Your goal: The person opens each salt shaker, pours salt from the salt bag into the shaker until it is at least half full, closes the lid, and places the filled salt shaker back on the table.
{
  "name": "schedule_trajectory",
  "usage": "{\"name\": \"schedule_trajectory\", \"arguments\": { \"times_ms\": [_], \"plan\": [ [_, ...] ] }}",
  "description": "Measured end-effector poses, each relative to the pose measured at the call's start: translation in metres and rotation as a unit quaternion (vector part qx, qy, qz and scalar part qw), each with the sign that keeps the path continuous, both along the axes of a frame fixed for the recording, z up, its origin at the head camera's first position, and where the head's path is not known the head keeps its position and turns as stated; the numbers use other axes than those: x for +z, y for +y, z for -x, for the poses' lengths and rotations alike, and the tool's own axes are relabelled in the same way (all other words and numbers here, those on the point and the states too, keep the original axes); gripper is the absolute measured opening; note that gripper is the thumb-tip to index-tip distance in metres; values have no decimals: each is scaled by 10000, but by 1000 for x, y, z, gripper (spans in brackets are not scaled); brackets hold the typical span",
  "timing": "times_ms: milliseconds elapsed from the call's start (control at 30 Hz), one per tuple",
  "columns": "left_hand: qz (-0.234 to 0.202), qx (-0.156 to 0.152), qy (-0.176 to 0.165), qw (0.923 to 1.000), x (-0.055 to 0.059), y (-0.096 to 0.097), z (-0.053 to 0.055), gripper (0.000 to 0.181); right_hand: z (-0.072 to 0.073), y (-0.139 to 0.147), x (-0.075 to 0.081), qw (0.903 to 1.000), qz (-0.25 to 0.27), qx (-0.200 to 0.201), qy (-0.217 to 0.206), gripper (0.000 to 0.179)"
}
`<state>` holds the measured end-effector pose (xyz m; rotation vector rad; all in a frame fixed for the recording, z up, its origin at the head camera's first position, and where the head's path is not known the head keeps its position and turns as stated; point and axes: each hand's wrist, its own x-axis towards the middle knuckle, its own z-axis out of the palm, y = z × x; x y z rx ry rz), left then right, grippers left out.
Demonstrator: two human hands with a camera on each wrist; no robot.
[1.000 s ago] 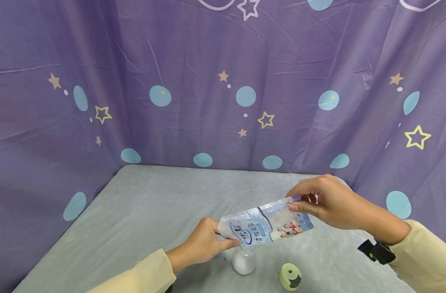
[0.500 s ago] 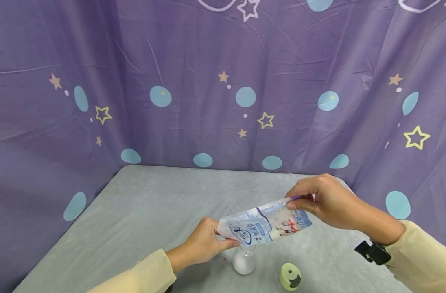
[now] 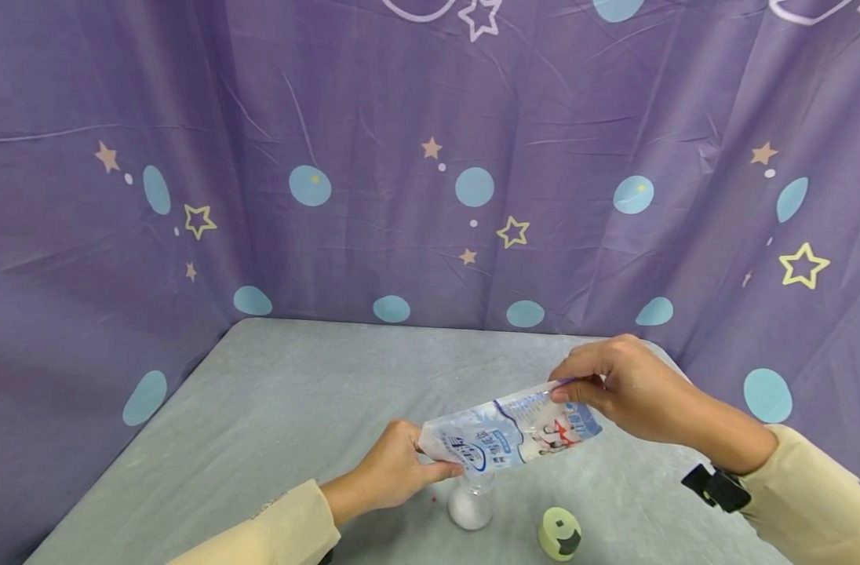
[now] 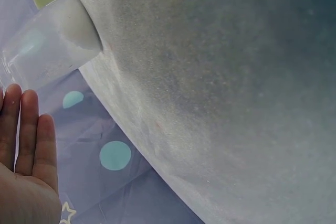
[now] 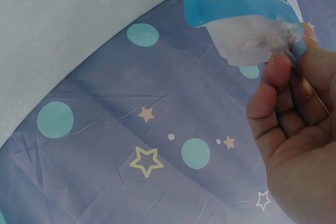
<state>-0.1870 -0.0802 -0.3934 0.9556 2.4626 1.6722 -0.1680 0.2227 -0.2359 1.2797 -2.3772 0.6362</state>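
Note:
A blue-and-white printed plastic bag (image 3: 509, 434), which looks like a salt bag, is held tilted, its left end low over a clear jar (image 3: 470, 506). White grains fill the jar's lower part. My left hand (image 3: 390, 476) pinches the bag's lower end, thumb in front and fingers behind. In the left wrist view, straight fingertips (image 4: 30, 100) reach the jar's mouth end. My right hand (image 3: 638, 390) pinches the raised upper corner between thumb and curled fingers; the right wrist view shows the bag (image 5: 239, 11) bunched at that grip. The bag covers the jar's mouth in the head view.
A small pale-green round piece with a dark mark, perhaps a lid (image 3: 559, 534), lies right of the jar. The grey cloth-covered table (image 3: 317, 377) ends at a purple curtain (image 3: 402, 102) with stars and dots. A tiny red speck lies left of the jar.
My right hand has shifted slightly left with the bag's raised end. The left hand, jar and green piece stay in place.

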Motion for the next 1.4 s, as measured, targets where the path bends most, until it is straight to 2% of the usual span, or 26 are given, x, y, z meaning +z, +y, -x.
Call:
{"name": "schedule_trajectory", "arguments": {
  "times_ms": [267,700,1400],
  "plan": [
    [14,-32,-115,9999,2,1,-1,21,0,-1,0,9999,40,116,96,26],
    [123,99,-74,9998,-1,1,1,20,-3,-1,2,9996,-279,7,74,19],
    [124,16,-214,9997,0,1,0,23,-3,-2,5,9993,-316,103,156,16]
  ]
}}
